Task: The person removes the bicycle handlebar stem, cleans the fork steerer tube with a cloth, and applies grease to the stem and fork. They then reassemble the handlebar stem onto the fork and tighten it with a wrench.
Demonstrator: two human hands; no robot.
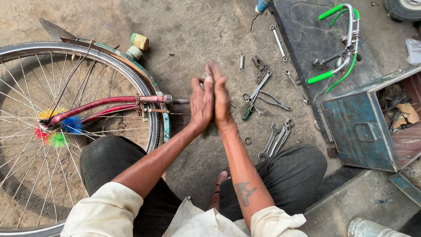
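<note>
Rolled cream sleeves [109,210] and dark trousers [285,169] are seen closest, at six o'clock. At nine o'clock a bicycle wheel [57,131] is laid flat on the ground, and at three o'clock a blue metal toolbox [359,131] is stood open. At centre, the left hand [201,103] and right hand [222,98] are pressed together palm to palm, fingers straight; whether anything is held between them cannot be told. Wrenches [276,140] are scattered just beside them at four o'clock.

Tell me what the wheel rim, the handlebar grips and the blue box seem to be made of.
Wheel rim: likely steel, with a bright silvery sheen.
Handlebar grips: probably plastic or rubber, smooth and vivid green.
Blue box: seemingly painted sheet metal, its paint worn and scuffed with rusty patches.
</note>
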